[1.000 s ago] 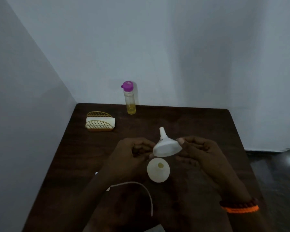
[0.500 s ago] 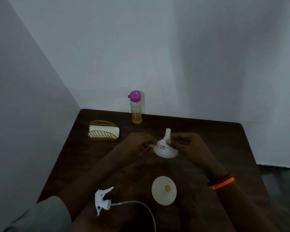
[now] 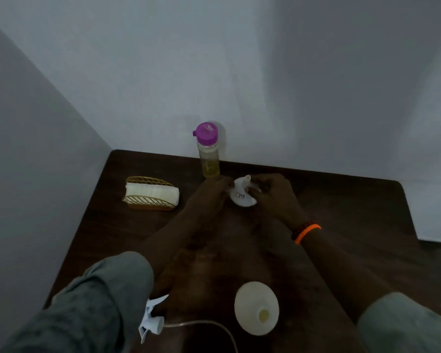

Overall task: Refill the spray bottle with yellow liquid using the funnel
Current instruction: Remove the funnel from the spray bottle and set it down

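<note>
I see the white plastic funnel (image 3: 242,194) has travelled farther up the dark wooden table (image 3: 341,212), now spout-up near the clear purple-capped bottle of yellow liquid (image 3: 209,154). My left hand (image 3: 209,197) and right hand (image 3: 273,197) each pinch its rim. The round white spray bottle (image 3: 256,308) stands open nearer me, white trigger sprayer head (image 3: 152,319) beside it.

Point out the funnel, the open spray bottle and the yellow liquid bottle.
funnel (image 3: 241,197), head view, on its cone by the label.
spray bottle (image 3: 252,301), head view, on its shoulder.
yellow liquid bottle (image 3: 209,164), head view, on its clear body.
</note>
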### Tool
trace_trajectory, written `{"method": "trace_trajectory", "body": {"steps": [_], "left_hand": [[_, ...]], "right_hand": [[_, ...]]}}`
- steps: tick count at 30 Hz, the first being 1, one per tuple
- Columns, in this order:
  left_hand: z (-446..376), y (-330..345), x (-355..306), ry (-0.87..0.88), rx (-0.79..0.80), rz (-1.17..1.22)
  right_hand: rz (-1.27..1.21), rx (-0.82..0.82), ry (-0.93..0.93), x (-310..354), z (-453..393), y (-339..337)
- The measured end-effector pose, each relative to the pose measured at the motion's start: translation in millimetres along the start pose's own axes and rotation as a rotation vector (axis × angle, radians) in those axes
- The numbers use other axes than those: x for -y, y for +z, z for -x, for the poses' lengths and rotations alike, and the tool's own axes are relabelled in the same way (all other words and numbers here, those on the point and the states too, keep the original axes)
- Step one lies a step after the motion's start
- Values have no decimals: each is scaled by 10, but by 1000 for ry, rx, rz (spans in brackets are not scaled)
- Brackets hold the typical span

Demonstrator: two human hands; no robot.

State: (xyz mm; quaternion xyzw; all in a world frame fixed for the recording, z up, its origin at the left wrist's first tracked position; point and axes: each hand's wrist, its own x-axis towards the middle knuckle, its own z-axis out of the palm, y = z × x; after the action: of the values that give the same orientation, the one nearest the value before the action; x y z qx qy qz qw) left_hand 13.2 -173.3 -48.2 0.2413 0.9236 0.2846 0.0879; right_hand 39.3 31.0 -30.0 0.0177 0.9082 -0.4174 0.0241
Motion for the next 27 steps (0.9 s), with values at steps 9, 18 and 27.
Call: {"method": "trace_trajectory", "body": {"steps": [9, 18, 27], "left_hand": [[-301, 327, 191, -66, 3, -22], [-329, 466, 265, -68, 6, -42], [26, 256, 18, -118, -86, -27]], "right_hand": [[-21, -63, 23, -239, -397, 197], [-26, -88, 21, -359, -400, 295], [-71, -121, 157, -305, -115, 37]]}}
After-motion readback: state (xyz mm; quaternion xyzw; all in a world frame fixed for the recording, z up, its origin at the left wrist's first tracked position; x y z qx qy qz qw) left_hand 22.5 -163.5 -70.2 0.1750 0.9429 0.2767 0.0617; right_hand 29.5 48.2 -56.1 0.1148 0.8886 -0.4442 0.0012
